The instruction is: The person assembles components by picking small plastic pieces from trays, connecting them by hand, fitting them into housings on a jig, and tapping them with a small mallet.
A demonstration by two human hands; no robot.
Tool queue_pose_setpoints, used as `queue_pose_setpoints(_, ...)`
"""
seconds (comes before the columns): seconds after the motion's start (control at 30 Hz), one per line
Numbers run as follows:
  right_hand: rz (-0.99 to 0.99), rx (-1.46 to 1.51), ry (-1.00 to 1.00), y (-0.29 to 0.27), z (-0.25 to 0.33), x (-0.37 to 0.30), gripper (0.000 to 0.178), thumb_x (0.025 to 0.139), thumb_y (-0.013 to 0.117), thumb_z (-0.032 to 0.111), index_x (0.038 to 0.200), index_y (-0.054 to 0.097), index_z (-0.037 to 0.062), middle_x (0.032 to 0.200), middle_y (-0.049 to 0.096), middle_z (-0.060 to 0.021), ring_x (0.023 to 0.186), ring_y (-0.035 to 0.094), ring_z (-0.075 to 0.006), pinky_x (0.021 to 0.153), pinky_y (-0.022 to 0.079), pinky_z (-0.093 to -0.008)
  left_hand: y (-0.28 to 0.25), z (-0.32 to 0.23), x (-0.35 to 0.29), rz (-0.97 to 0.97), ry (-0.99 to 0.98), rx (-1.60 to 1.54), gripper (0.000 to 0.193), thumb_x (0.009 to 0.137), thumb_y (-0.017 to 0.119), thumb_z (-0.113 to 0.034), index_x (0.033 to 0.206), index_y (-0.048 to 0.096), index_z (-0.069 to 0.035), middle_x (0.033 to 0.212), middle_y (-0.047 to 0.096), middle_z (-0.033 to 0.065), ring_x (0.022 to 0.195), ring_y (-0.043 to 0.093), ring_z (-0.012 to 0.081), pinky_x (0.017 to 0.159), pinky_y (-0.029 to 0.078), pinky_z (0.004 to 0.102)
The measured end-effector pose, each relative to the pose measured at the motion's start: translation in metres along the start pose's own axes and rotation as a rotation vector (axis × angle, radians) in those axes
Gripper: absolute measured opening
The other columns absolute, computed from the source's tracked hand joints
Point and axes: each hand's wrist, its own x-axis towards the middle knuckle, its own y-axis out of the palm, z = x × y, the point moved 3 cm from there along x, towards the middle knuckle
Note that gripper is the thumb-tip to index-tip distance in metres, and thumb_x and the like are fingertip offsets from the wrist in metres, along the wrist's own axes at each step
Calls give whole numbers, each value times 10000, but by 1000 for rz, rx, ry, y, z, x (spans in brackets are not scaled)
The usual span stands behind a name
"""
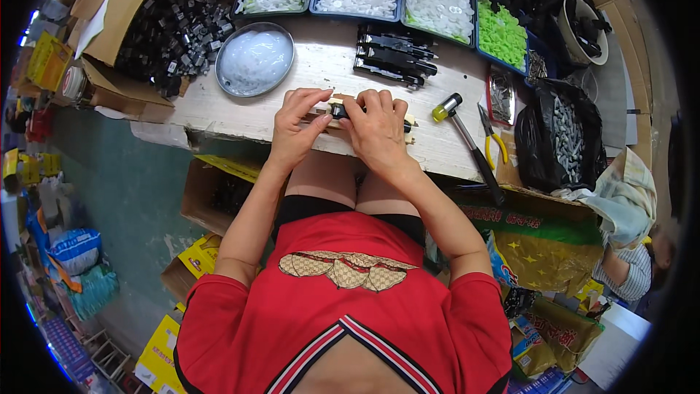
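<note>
Black part (338, 110) sits in the right hand (380, 128), pinched under bent fingers; left hand (293, 130) just left of it, thumb and index parted, contact unclear. Beyond the grip: black assemblies (394, 55); rightward, hammer (473, 149).

Red characters (503, 217) (a single row) run across the green-and-gold sack (543, 250).

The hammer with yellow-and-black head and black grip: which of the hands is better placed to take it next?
Probably the right hand: the hammer lies to its right, nearer to it than to the left hand.
</note>
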Motion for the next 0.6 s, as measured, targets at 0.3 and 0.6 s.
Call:
queue_pose_setpoints(0.3, -48, 59, -1, -9, -11, -7, 314, 739, 644, 189, 1033, 569, 113, 955, 503, -63, 888, 442, -242, 745, 308, -396, 10, 2, 11, 143, 114, 217, 444, 687, 638, -15, 1113, 608, -139, 914, 608, 0, 923, 473, 199, 830, 315, 327)
queue_pose_setpoints(0.6, -119, -309, 386, -73, -104, -68, 333, 752, 641, 182, 1058, 549, 89, 991, 514, -88, 948, 454, -267, 773, 322, -418, 9, -24, 20, 320, 346, 567, 441, 664, 610, 3, 1056, 628, -200, 1005, 531, 38, 945, 453, 222, 793, 303, 358)
